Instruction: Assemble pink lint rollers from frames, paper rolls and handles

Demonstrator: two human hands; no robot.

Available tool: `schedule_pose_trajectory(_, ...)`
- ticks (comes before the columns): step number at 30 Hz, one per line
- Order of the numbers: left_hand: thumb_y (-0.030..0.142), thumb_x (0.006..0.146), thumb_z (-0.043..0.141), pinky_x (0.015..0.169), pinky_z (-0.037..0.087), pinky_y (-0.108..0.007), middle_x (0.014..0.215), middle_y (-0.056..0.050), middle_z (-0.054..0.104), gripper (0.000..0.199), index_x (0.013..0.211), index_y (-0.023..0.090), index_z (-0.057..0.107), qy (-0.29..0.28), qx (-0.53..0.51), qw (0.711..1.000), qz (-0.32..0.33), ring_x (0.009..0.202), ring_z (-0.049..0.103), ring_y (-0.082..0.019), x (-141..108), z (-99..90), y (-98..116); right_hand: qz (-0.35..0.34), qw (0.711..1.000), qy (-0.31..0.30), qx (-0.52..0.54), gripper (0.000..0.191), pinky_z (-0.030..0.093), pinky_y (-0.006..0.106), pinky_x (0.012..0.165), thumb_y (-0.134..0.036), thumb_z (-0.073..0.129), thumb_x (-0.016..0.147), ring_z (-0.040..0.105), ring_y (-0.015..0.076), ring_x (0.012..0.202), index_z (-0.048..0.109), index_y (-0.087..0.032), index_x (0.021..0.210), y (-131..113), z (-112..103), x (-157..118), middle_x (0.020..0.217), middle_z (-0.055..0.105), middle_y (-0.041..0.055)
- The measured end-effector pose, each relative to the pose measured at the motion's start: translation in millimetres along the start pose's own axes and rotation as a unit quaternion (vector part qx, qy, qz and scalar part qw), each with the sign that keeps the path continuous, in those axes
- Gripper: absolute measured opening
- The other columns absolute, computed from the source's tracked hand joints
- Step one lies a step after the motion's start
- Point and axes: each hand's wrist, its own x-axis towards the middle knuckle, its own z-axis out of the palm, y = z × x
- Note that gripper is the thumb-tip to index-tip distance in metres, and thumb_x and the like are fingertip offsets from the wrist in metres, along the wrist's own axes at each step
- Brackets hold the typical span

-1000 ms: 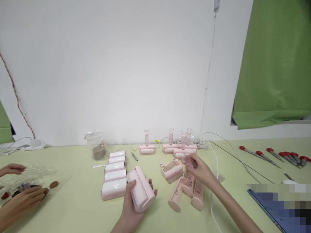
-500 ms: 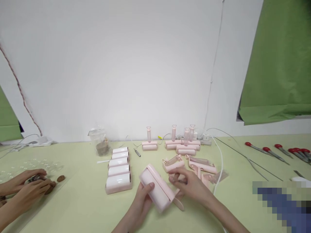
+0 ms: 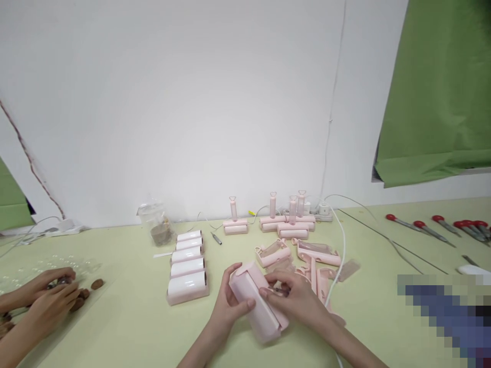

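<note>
A pink lint roller point(image 3: 255, 306) is held tilted over the near middle of the table. My left hand point(image 3: 230, 301) is closed around its left side, with the thumb across the front. At its right edge, the bent fingers and thumb of my right hand point(image 3: 289, 294) grip the roller; the palm side is hidden. Behind my right hand lie loose pink lint-roller holders point(image 3: 318, 255) and clear covers point(image 3: 349, 271). A row of white sticky-paper rolls point(image 3: 187, 286) is to the left of my left hand.
Several upright pink lint rollers point(image 3: 236, 226) line the wall. A white cable point(image 3: 339, 266) crosses the table at right, near red-handled tools point(image 3: 424, 225). Left are a bag of brown material point(image 3: 159, 230) and another person's hands point(image 3: 53, 296) with brown pieces. A pen-like tool point(image 3: 217, 238) lies behind.
My right hand has come from beside the lint roller onto its right edge. The roller has turned a little and shifted right, and my left fingers now reach around its top left.
</note>
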Motion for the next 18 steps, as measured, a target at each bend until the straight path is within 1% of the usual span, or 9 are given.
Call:
schedule_pose_trajectory(2, 0.031, 0.055, 0.074, 0.075, 0.044, -0.030, 0.096, -0.007, 0.059, 0.065, 0.112, 0.023, 0.044, 0.015, 0.019, 1.000, -0.003, 0.091, 0.055, -0.024, 0.6, -3.5, 3.1, 0.036, 0.997, 0.044, 0.051, 0.025, 0.045, 0.025, 0.055, -0.040, 0.058, 0.067, 0.057, 0.0174, 0.062, 0.065, -0.017, 0.074, 1.5, -9.3, 2.0, 0.073, 0.065, 0.0036)
schedule_pose_trajectory(5, 0.036, 0.056, 0.072, 0.069, 0.045, -0.029, 0.085, -0.005, 0.059, 0.060, 0.108, 0.020, 0.046, 0.100, 0.028, 0.994, 0.020, 0.082, 0.058, -0.022, 6.5, -10.8, 6.8, 0.085, 0.975, 0.150, 0.144, 0.032, 0.044, 0.025, 0.048, -0.046, 0.056, 0.067, 0.056, 0.0175, 0.057, 0.061, -0.015, 0.075, 1.2, -30.9, 6.8, 0.067, 0.063, 0.0038)
schedule_pose_trajectory(8, 0.035, 0.053, 0.072, 0.071, 0.045, -0.030, 0.093, -0.005, 0.058, 0.059, 0.102, 0.022, 0.042, 0.170, 0.079, 0.981, 0.057, 0.089, 0.057, -0.023, 16.2, -19.6, 1.1, 0.067, 0.952, 0.218, 0.203, 0.037, 0.046, 0.025, 0.053, -0.047, 0.059, 0.066, 0.058, 0.0194, 0.067, 0.060, -0.016, 0.084, 0.0, -42.7, 10.2, 0.077, 0.064, 0.0052)
schedule_pose_trajectory(10, 0.034, 0.052, 0.072, 0.075, 0.045, -0.033, 0.098, -0.006, 0.055, 0.056, 0.097, 0.022, 0.040, 0.176, 0.147, 0.972, 0.051, 0.094, 0.055, -0.024, 21.7, -26.0, -7.8, 0.054, 0.952, 0.209, 0.216, 0.036, 0.047, 0.026, 0.057, -0.046, 0.060, 0.066, 0.058, 0.0206, 0.074, 0.060, -0.016, 0.087, 1.4, -39.0, 11.0, 0.084, 0.065, 0.0058)
schedule_pose_trajectory(12, 0.034, 0.052, 0.071, 0.083, 0.042, -0.037, 0.100, -0.008, 0.053, 0.054, 0.094, 0.020, 0.040, 0.179, 0.212, 0.961, 0.021, 0.099, 0.054, -0.026, 24.6, -32.2, -16.6, 0.050, 0.959, 0.178, 0.213, 0.035, 0.047, 0.026, 0.061, -0.045, 0.060, 0.067, 0.058, 0.0212, 0.078, 0.061, -0.017, 0.087, 4.4, -29.3, 11.0, 0.086, 0.065, 0.0057)
schedule_pose_trajectory(14, 0.034, 0.049, 0.072, 0.093, 0.033, -0.042, 0.109, -0.013, 0.049, 0.062, 0.100, 0.017, 0.040, 0.215, 0.264, 0.940, 0.005, 0.109, 0.046, -0.029, 24.7, -35.4, -20.5, 0.047, 0.967, 0.145, 0.206, 0.033, 0.047, 0.026, 0.063, -0.046, 0.059, 0.068, 0.058, 0.0216, 0.080, 0.062, -0.017, 0.085, 6.4, -18.8, 10.6, 0.085, 0.065, 0.0054)
schedule_pose_trajectory(16, 0.034, 0.052, 0.070, 0.101, 0.022, -0.043, 0.123, -0.016, 0.039, 0.070, 0.110, 0.016, 0.036, 0.249, 0.289, 0.923, 0.059, 0.121, 0.032, -0.029, 21.8, -32.2, -17.5, 0.034, 0.973, 0.115, 0.199, 0.033, 0.046, 0.027, 0.067, -0.046, 0.057, 0.070, 0.058, 0.0219, 0.082, 0.062, -0.017, 0.085, 5.3, -10.5, 9.5, 0.086, 0.065, 0.0053)
schedule_pose_trajectory(17, 0.035, 0.056, 0.068, 0.102, 0.020, -0.043, 0.128, -0.015, 0.036, 0.071, 0.115, 0.018, 0.034, 0.238, 0.284, 0.923, 0.102, 0.123, 0.028, -0.027, 19.5, -27.5, -14.1, 0.022, 0.976, 0.096, 0.195, 0.033, 0.046, 0.028, 0.070, -0.046, 0.055, 0.071, 0.057, 0.0220, 0.084, 0.062, -0.017, 0.086, 3.3, -7.3, 8.7, 0.087, 0.065, 0.0053)
schedule_pose_trajectory(18, 0.037, 0.059, 0.066, 0.102, 0.021, -0.042, 0.130, -0.013, 0.035, 0.071, 0.119, 0.019, 0.032, 0.202, 0.263, 0.933, 0.140, 0.124, 0.028, -0.026, 16.6, -20.9, -10.2, 0.009, 0.979, 0.075, 0.188, 0.033, 0.045, 0.028, 0.072, -0.046, 0.054, 0.072, 0.057, 0.0218, 0.086, 0.062, -0.018, 0.087, 0.8, -4.4, 7.7, 0.087, 0.065, 0.0052)
